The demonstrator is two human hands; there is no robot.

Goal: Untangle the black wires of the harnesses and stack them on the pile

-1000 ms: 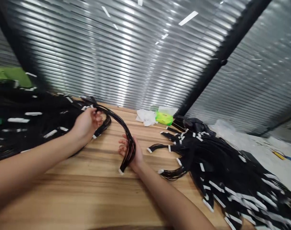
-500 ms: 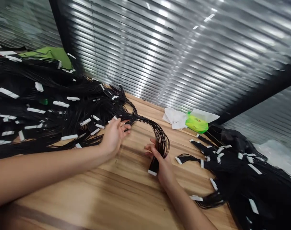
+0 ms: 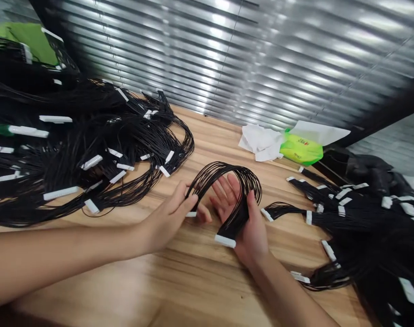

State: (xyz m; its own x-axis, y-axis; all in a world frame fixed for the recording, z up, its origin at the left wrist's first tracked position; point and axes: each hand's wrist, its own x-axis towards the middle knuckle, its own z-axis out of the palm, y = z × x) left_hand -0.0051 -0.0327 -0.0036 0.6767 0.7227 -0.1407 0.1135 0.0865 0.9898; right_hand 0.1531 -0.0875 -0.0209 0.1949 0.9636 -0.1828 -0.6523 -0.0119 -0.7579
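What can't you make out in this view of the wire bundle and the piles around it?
In the head view:
The far end of the black wire bundle: hidden under the fingers of the left hand.
Its wire count: strands too fine and overlapping.
The left harness pile and right harness pile: cut off by the frame edges.
Print on the green packet: too small to read.

Thin black wire harness (image 3: 227, 179), bent into a tight arch, strands bunched at six o'clock into a white connector (image 3: 225, 241), second white connector (image 3: 191, 214) at nine o'clock
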